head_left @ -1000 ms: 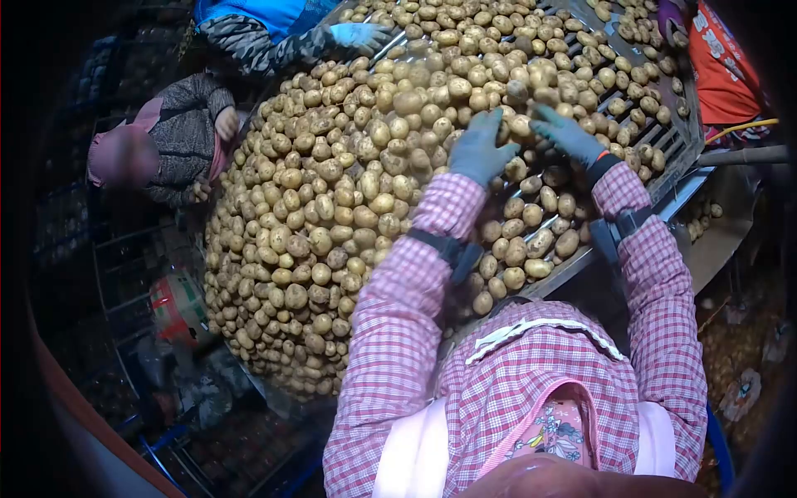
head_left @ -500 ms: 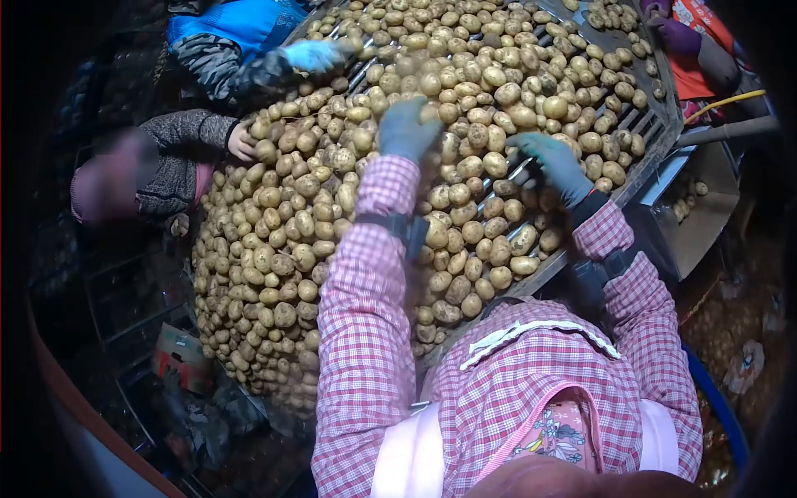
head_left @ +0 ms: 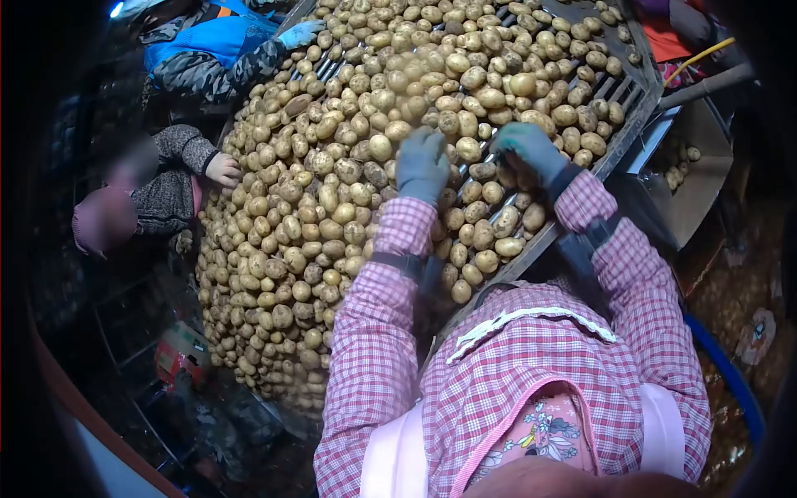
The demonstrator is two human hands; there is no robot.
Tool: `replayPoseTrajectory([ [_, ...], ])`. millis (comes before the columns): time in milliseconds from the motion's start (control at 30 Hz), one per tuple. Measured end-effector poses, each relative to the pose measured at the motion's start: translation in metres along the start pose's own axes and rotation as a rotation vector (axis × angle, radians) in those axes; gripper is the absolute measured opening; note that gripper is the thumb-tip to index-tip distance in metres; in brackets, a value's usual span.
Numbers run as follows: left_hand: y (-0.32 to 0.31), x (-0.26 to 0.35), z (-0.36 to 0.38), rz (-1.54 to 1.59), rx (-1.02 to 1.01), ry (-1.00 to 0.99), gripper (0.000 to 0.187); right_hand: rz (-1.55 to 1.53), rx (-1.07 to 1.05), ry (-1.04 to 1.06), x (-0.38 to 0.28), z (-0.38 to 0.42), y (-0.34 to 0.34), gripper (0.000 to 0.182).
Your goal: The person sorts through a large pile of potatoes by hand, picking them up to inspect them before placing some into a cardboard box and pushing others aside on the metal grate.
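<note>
Many potatoes [head_left: 332,224] lie heaped over a slatted metal rack [head_left: 610,90]. My left hand [head_left: 422,166], in a grey-blue glove, rests on the potatoes near the middle, fingers pointing away and bent down onto them; whether it grips one is hidden. To its right, my right hand [head_left: 531,151], in a grey glove with green fingertips, curls over potatoes, its fingers bent inward and partly in shadow. A dark potato shows just under those fingers.
A bare hand [head_left: 222,170] of another person touches the heap's left edge. A blue-gloved hand [head_left: 300,34] is at the upper left. A cardboard box [head_left: 706,170] with a few potatoes stands right of the rack's edge. A yellow hose [head_left: 701,58] runs at upper right.
My left hand has moved slightly right and nearer my body. My right hand has shifted a little left and its fingers have curled. The co-workers' hands have moved left.
</note>
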State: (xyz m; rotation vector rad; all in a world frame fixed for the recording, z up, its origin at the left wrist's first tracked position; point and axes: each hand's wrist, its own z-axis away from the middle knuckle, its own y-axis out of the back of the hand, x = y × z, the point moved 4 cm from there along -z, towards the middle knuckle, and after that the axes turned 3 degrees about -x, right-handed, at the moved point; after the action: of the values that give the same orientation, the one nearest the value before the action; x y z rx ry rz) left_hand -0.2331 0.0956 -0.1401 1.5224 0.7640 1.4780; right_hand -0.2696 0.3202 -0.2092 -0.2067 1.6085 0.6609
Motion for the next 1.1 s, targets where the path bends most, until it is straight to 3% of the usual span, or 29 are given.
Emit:
replayPoseTrajectory([
  [33, -0.012, 0.0, 0.009, 0.131, -0.104, 0.071, 0.021, -0.181, -0.068, -0.322, 0.002, -0.013, -0.001, 0.022],
  [67, -0.015, 0.014, 0.029, 0.026, 0.111, -0.096, 0.02, -0.023, -0.049, -0.301, -0.015, -0.027, -0.001, 0.026],
  [167, -0.011, 0.021, 0.059, 0.032, 0.144, -0.189, 0.022, 0.352, 0.019, -0.227, -0.035, -0.061, -0.012, 0.037],
  [233, 0.006, 0.017, 0.075, 0.106, 0.186, -0.128, 0.024, 0.475, 0.061, -0.168, -0.026, -0.08, -0.032, 0.045],
  [333, 0.03, -0.008, 0.088, 0.19, 0.182, 0.0, 0.025, 0.571, -0.184, -0.349, -0.023, -0.087, -0.047, 0.049],
  [433, 0.045, -0.026, 0.093, 0.269, 0.228, 0.129, 0.025, 0.67, -0.362, -0.382, -0.043, -0.07, -0.049, 0.045],
  [567, 0.043, -0.028, 0.082, 0.244, 0.235, 0.12, 0.024, 0.813, -0.501, -0.283, -0.039, -0.062, -0.071, 0.039],
  [600, 0.037, -0.029, 0.072, 0.24, 0.265, 0.099, 0.027, 0.817, -0.45, -0.298, -0.037, -0.064, -0.072, 0.035],
  [700, 0.024, -0.024, 0.029, -0.114, 0.345, -0.062, 0.037, 0.605, -0.314, -0.302, -0.041, -0.05, -0.06, 0.034],
  [733, 0.017, -0.025, 0.019, -0.192, 0.277, -0.033, 0.04, 0.437, -0.37, -0.3, -0.047, -0.045, -0.048, 0.038],
  [767, 0.01, -0.024, 0.01, -0.268, 0.209, -0.005, 0.043, 0.249, -0.289, -0.288, -0.035, -0.039, -0.041, 0.038],
  [833, -0.003, -0.024, -0.008, -0.313, 0.086, 0.082, 0.047, -0.485, -0.093, -0.357, -0.015, -0.016, -0.029, 0.032],
  [900, -0.004, -0.036, -0.022, -0.261, -0.029, 0.197, 0.048, -0.659, -0.046, -0.456, -0.016, 0.003, -0.008, 0.029],
  [967, 0.003, -0.044, -0.021, 0.135, 0.015, 0.303, 0.049, -0.949, 0.039, -0.429, -0.028, 0.028, -0.002, 0.031],
  [1000, 0.009, -0.036, -0.015, 0.447, 0.028, 0.226, 0.049, -1.016, 0.008, -0.489, -0.033, 0.039, 0.002, 0.033],
  [1100, 0.021, 0.004, 0.002, 1.138, -0.118, 0.316, 0.046, -1.044, -0.004, -0.444, -0.044, 0.065, 0.006, 0.033],
])
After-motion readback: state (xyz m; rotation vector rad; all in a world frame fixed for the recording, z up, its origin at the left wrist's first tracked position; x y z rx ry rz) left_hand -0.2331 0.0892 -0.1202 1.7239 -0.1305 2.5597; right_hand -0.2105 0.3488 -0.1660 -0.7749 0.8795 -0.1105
